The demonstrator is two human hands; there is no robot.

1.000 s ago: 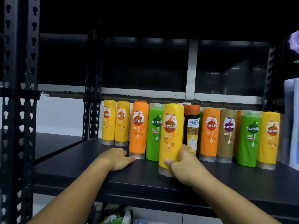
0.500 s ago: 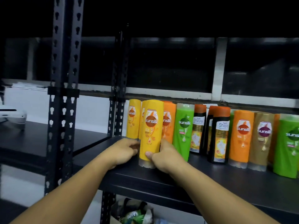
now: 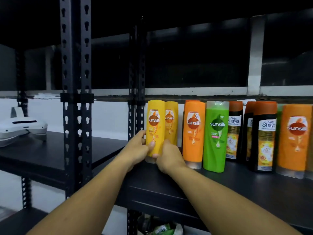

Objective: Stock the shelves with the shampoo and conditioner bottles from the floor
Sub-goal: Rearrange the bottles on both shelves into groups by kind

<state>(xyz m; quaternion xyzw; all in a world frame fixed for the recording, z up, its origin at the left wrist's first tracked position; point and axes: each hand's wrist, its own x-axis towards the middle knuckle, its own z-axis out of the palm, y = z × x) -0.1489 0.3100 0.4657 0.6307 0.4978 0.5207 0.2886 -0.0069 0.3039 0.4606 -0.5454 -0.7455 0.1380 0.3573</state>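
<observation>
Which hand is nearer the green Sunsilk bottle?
Right. The right hand grips the front yellow bottle at its lower right side, with one orange bottle between it and the green bottle. The left hand grips that yellow bottle's left side, farther off.

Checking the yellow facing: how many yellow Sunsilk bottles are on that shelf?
2. One yellow bottle at the row's left end, held low by the left hand and right hand; a second yellow bottle just right of it, partly behind. More may be hidden behind them.
</observation>
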